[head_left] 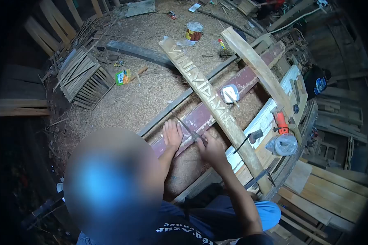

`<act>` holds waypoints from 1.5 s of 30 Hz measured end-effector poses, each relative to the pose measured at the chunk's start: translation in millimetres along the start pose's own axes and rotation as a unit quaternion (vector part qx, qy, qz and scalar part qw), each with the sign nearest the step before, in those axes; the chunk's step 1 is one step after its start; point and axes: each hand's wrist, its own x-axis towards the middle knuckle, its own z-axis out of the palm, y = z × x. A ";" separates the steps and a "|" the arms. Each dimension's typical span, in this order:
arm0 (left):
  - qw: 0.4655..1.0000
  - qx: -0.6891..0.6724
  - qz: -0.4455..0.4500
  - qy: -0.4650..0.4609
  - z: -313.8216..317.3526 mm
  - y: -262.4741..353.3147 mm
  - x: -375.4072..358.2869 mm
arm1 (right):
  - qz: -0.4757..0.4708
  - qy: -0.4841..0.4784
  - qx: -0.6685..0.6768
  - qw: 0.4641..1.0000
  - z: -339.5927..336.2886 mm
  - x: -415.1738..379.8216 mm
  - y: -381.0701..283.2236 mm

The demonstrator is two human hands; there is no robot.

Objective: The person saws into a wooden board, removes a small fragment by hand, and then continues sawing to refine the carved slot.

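Observation:
My left hand lies with its fingers stretched out on a worn reddish board. Just to its right, my right hand is closed around the near end of a slim dark tool. The tool's long thin end points away over the board, close to my left fingers; its exact kind is too small to make out. Beyond both hands, a pale plank with raised carved lettering lies crosswise over the red board. A white tub with a stick-like handle across it rests on the red board behind the plank.
An orange power tool and a clear plastic bag lie at the right. A clamp grips the plank's near end. A slatted crate, a hammer and a paint can stand on the sawdust-covered ground. A blurred head fills the lower left.

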 end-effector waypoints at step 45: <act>1.000 -0.003 0.002 0.031 2.5 -1.0 -0.4 | 0.032 0.005 0.000 0.999 7.7 -8.6 -6.3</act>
